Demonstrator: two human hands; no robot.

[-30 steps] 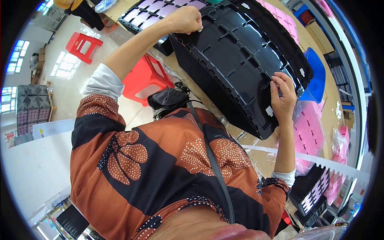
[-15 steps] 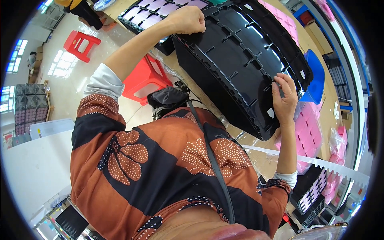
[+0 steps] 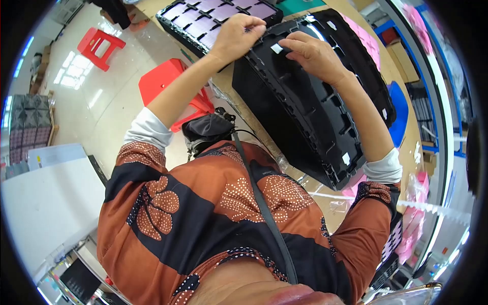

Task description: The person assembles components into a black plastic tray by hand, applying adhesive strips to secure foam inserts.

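While both hands meet over the left end of the black tray [image 3: 300, 96], the step in hand appears to be setting a small white patch [image 3: 276, 48] there. The tray lies across the counter [image 3: 414, 117] in front of the person, slanting from far left to near right. The right hand [image 3: 309, 55] reaches across the tray's top with thumb and forefinger drawn close, their tips right at the patch; whether they grip it or merely touch it, I cannot tell. The left hand [image 3: 238, 36] is by the tray's left edge, its thumb and forefinger brought together; whether anything is between them cannot be made out. A second white patch [image 3: 346, 158] shows at the near right corner, and two more lie along the far side. To the left of the tray stands a black tray with pale purple panels [image 3: 203, 20], and a blue bin [image 3: 399, 114] sits just beyond the right end. In my judgement, the next move calls for squaring the patch and pressing it flat with the right fingertips, without the nearby left hand nudging it or shifting the tray.
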